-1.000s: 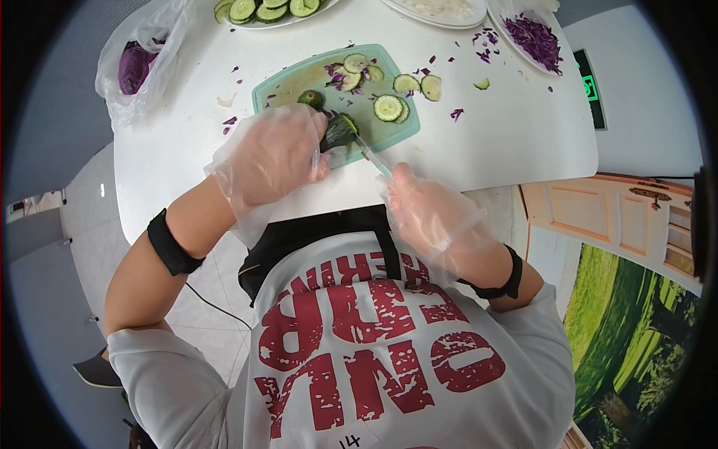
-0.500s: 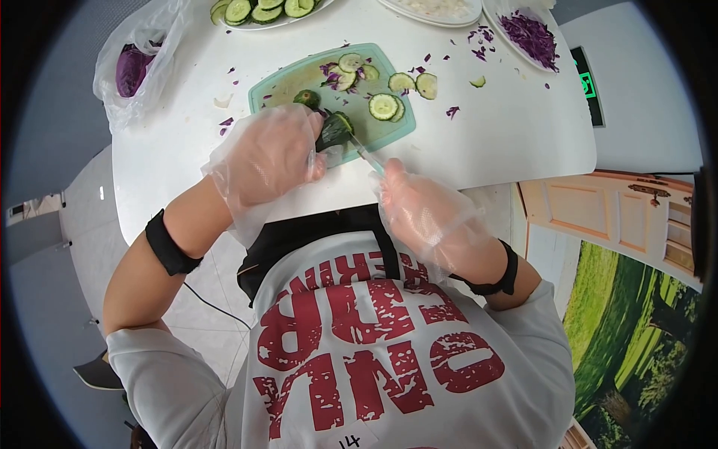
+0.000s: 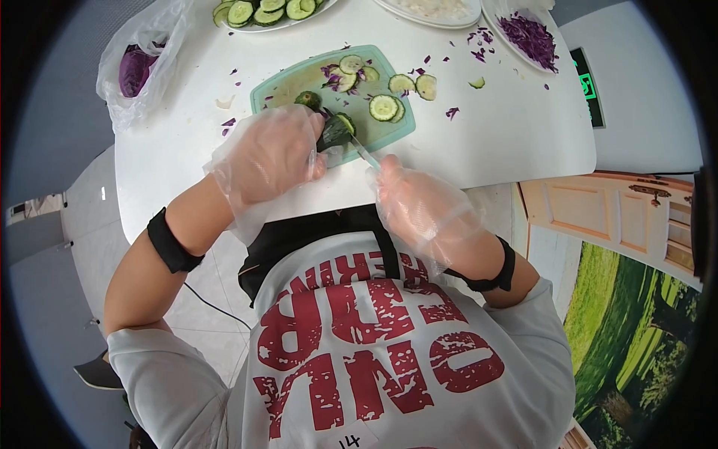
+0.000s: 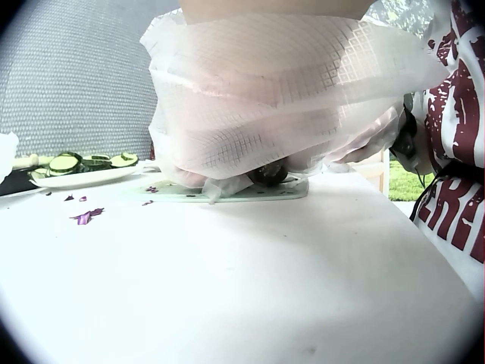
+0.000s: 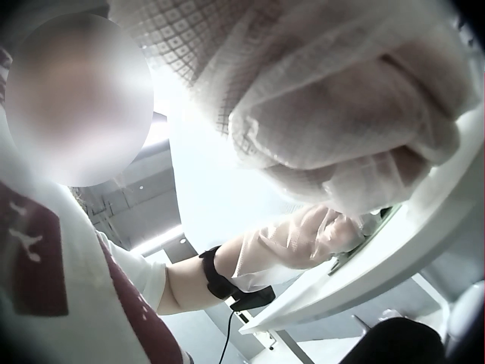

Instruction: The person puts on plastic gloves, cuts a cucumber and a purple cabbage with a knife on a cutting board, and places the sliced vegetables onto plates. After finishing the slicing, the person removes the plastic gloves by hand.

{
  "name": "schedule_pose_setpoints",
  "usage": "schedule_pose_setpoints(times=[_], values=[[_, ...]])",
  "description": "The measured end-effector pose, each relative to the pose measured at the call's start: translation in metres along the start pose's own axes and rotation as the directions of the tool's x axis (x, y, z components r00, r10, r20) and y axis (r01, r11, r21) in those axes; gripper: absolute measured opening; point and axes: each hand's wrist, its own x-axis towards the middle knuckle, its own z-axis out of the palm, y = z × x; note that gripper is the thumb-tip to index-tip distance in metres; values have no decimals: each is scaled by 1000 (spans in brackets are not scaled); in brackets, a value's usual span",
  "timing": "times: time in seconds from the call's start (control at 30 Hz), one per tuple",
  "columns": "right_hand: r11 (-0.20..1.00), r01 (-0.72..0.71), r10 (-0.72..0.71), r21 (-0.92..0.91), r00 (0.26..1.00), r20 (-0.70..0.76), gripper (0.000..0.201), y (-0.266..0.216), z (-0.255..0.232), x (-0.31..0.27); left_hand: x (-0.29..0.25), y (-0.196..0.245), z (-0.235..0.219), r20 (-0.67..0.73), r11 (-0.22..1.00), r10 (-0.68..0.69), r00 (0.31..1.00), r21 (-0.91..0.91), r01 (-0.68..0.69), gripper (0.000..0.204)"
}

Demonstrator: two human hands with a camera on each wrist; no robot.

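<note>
In a clear plastic glove, the left hand (image 3: 273,153) grips a dark green cucumber (image 3: 334,133) on the pale green cutting board (image 3: 393,135). The gloved right hand (image 3: 426,209) holds a small knife (image 3: 365,153) by its handle, the blade touching the cucumber's cut end. Beside the left fingers lies a cucumber end piece (image 3: 308,99). Cut slices (image 3: 383,108) and purple shreds lie on the board. The left wrist view shows the left hand (image 4: 258,106) over the cucumber's dark end (image 4: 268,174); in the right wrist view the right hand's (image 5: 341,114) fingers are curled and the knife is hidden.
A plate of cucumber slices (image 3: 271,13) stands at the back, with a plate of pale food (image 3: 434,9) and one of shredded purple cabbage (image 3: 528,41) to its right. A plastic bag with a purple vegetable (image 3: 136,69) lies back left. Two slices (image 3: 425,87) overhang or lie beside the board's right edge.
The right hand and knife have shifted slightly left, the blade staying at the cucumber's cut end. The left hand keeps its grip, almost unmoved.
</note>
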Motion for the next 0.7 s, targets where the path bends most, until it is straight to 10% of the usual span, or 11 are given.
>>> schedule_pose_setpoints(times=[0.03, 0.07, 0.13, 0.37, 0.47, 0.53, 0.57, 0.6, 0.63, 0.67, 0.7], values=[[904, -129, 116, 408, 992, 56, 12, -4, -5, -4, 0, -1, 2, -24, 1000, 14, 1000, 11, -14, 29], [905, -128, 115, 407, 992, 57, 12, -3, -6, -6, 0, -2, 3, -47, 999, 29, 998, 21, -28, 29], [960, 128, -131, -248, 991, 4, 21, 0, -10, -10, 0, -1, 1, -20, 1000, 15, 1000, 23, -15, 29], [794, 212, -179, -570, 977, 113, 22, 0, -13, -24, -1, 0, 1, -5, 999, 13, 1000, 37, -13, 29], [900, 233, -265, -369, 963, -38, 21, 12, -1, -18, 0, 0, 1, 16, 1000, -3, 1000, 15, 3, 29], [948, -31, 17, 318, 999, 46, 18, 25, 18, -4, 1, 0, 0, 15, 1000, 0, 1000, 3, 0, 30], [947, -32, 18, 319, 999, 45, 18, 39, 36, 3, 1, 0, 0, 15, 1000, -2, 1000, -8, 2, 30], [904, 95, -241, -417, 918, -314, 19, 57, 58, 11, 0, 0, 0, 15, 1000, -1, 1000, -8, 1, 30], [387, -111, -630, -916, 694, -350, 20, 66, 68, 14, 0, -1, 1, 7, 1000, 2, 1000, -11, -2, 30], [387, -112, -630, -915, 693, -351, 20, 49, 51, 10, 0, -1, 2, -1, 1000, 4, 1000, -15, -4, 30], [731, 114, -419, -673, 854, -310, 17, 30, 29, 4, 0, -1, 1, -1, 1000, 4, 1000, -14, -4, 30]])
